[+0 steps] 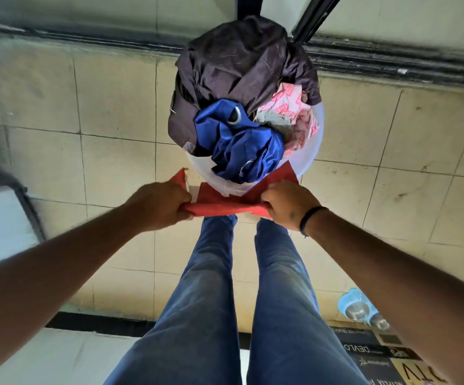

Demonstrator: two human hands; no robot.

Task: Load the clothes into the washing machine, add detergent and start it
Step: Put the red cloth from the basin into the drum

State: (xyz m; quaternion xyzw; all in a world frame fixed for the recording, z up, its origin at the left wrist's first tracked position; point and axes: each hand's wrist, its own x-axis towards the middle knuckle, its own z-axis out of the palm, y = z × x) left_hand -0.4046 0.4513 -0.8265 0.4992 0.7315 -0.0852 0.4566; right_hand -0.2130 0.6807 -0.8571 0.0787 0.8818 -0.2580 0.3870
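Head view: both hands holding a red cloth (225,201) at the bucket's near rim

Left hand (161,204) and right hand (287,204) each pinch an end; soft, light fabric, best bunched; remaining clothes (242,107) fill the white bucket (315,140)

Print is found only on the black-and-yellow printed cardboard box (386,359) at the lower right corner, seen upside down. On its dark panels the white letters "DEVLO" and "UPS" are made out, and large dark letters "VT" are seen on the yellow panel. The smaller lines are too blurred to be read.
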